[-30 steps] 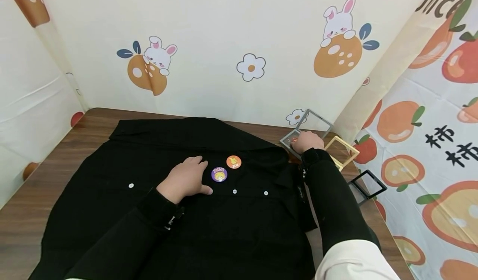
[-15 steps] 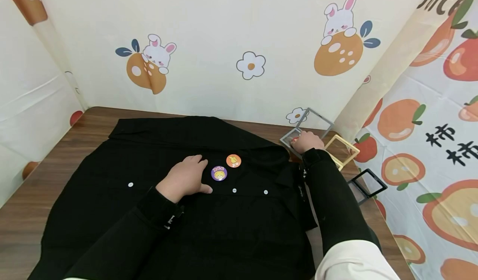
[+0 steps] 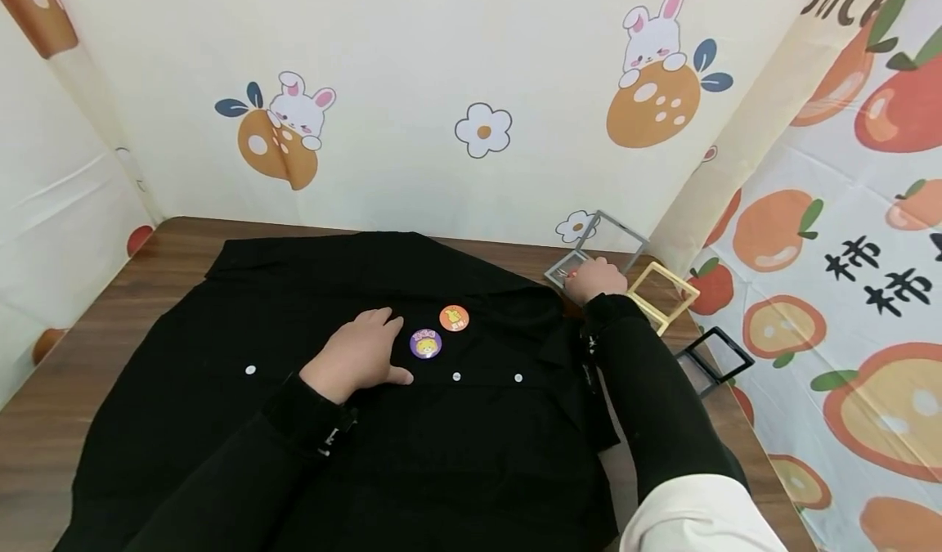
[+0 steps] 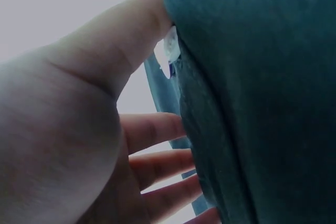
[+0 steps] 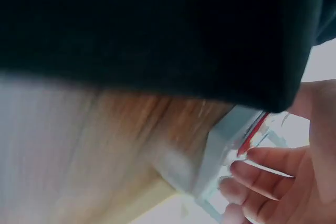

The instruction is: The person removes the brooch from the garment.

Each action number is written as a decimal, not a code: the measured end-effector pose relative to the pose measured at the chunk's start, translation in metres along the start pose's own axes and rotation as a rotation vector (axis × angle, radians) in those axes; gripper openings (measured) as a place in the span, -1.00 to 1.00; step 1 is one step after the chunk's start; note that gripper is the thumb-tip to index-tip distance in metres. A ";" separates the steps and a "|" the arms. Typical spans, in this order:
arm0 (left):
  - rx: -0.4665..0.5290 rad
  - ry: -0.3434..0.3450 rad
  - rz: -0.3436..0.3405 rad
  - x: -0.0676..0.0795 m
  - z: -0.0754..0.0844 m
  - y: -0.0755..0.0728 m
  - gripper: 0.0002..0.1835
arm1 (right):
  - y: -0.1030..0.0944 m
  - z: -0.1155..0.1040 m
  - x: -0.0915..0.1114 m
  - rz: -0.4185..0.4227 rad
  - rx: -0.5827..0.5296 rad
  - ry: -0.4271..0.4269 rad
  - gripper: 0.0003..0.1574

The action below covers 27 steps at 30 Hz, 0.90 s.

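The red item (image 5: 253, 135) lies in the grey case (image 5: 220, 137), far right on the bench (image 3: 147, 290) — beside the right hand (image 3: 594, 280), grip indeterminable; the left hand (image 3: 356, 357) rests, fingers spread, on the shirt (image 3: 441, 454).

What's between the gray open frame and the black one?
The yellow frame, seen in the head view; the right sleeve hides part of that stretch.

We are at a wooden table (image 3: 150, 290) in a nook (image 3: 390, 151) screened on three sides by creased cloth (image 3: 383, 37) printed with rabbits (image 3: 298, 117), flowers (image 3: 483, 132), fruit (image 3: 774, 233) and "Juice" (image 3: 845, 0); whether in a home or a workplace, we cannot tell.
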<state>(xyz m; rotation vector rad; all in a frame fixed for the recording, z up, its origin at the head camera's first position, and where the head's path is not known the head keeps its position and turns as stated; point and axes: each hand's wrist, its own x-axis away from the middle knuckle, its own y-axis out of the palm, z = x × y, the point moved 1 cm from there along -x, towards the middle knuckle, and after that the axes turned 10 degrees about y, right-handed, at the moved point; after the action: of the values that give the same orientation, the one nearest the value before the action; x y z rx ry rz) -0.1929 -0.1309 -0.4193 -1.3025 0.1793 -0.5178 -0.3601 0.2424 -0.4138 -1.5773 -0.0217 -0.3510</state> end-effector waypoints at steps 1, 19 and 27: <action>-0.001 0.003 0.000 0.001 0.000 0.000 0.01 | -0.001 -0.002 0.002 0.008 0.027 -0.013 -0.36; -0.091 0.087 -0.127 -0.015 0.006 -0.020 -0.02 | -0.005 -0.075 0.115 0.147 0.204 -0.404 -0.10; -0.127 0.165 -0.088 -0.031 0.011 -0.021 0.08 | 0.008 -0.103 0.139 0.147 0.148 -0.600 -0.20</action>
<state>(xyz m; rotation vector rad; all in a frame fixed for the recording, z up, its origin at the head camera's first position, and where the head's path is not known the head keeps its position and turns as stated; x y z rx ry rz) -0.2204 -0.1102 -0.4016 -1.3960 0.2968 -0.6994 -0.2473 0.1135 -0.3888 -1.4769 -0.3839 0.2427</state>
